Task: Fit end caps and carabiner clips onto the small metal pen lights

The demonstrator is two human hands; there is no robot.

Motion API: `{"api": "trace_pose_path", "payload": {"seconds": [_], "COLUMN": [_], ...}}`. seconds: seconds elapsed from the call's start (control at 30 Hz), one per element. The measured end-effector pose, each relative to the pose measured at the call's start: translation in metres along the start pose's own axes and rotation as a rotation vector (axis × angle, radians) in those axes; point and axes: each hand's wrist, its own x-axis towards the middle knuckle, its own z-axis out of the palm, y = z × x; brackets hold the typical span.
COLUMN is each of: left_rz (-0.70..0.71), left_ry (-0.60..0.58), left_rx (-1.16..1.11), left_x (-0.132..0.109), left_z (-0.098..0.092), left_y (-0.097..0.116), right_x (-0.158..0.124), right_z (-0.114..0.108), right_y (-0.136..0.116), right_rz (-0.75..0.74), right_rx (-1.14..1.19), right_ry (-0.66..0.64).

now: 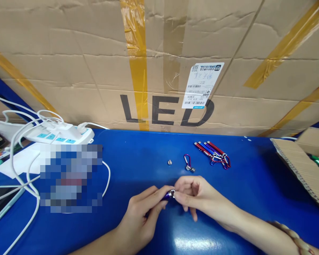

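Observation:
My left hand [143, 216] pinches a small purple keychain flashlight [168, 195] by its body. At the flashlight's silver tip my right hand [194, 194] has its thumb and fingers closed. Both hands rest low over the blue table [138, 156]. Just beyond them lie a tiny silver cap [169, 162] and a loose carabiner clip [188, 163]. Farther right sits a small bunch of red and blue keychain flashlights [212, 152] with clips.
A big cardboard box [69, 71] printed "LED" with a shipping label [202, 85] walls off the back. A white power strip [58, 134] with white cables [21, 177] lies at left, a phone [2, 202] at the left edge. An open carton [303, 166] stands at right.

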Motion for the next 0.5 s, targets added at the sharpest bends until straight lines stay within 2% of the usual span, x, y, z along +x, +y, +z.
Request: {"api": "trace_pose_path", "payload": {"seconds": [0.1,0.17,0.23,0.3,0.4,0.5], "left_rz": [-0.033,-0.020,-0.001,0.010,-0.016,-0.071], "left_ry": [-0.005,-0.019,-0.029,-0.052,-0.140,-0.239], "left_rx": [-0.011,-0.011,-0.008,-0.003,0.003,-0.006], "left_x": [0.002,0.002,0.001,0.000,-0.002,-0.003], "left_z": [-0.001,-0.001,0.000,0.000,0.000,0.000], "left_y": [0.000,-0.001,-0.002,-0.002,-0.002,-0.002], "right_x": [0.000,-0.001,-0.003,-0.007,-0.010,-0.010], "right_z": [-0.002,-0.005,-0.008,-0.011,-0.013,-0.014], "right_y": [-0.001,-0.003,-0.006,-0.009,-0.012,-0.011], "right_rz": [-0.242,-0.449,-0.668,-0.810,-0.860,-0.814], "right_rx": [-0.220,-0.398,-0.576,-0.694,-0.765,-0.781], "right_ry": [0.163,0.196,0.131,0.033,-0.045,-0.039]}}
